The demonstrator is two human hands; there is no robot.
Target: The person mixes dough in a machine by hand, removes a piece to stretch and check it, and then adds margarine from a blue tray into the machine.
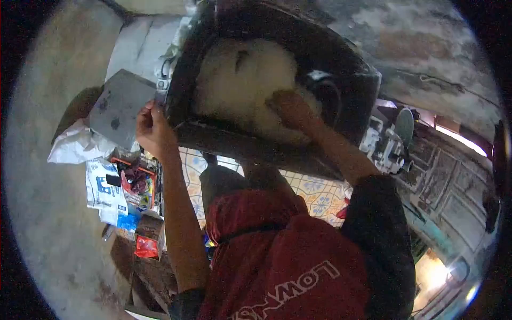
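Note:
A large dark bin [229, 133] with slanted walls lies in front of me, holding a pale, loose-looking mass [234, 80]. My right hand [290, 109] reaches into it, low over the pale mass, with curled fingers; shadow hides whatever they may hold. A dark spot [242, 57] shows farther back in the mass. At the bin's left outer side is my left hand [152, 125], its fingers pinched together close to the rim. What lies between those fingertips is too small to make out. A small pale fitting [162, 84] sits just above them.
Left of the bin are a grey board [120, 106], a white sack [80, 144], a printed bag [104, 186] and a cluttered crate [141, 181]. White metal machinery [386, 144] stands at the right, near a worn wooden door [453, 181]. Patterned tiles [314, 194] cover the floor.

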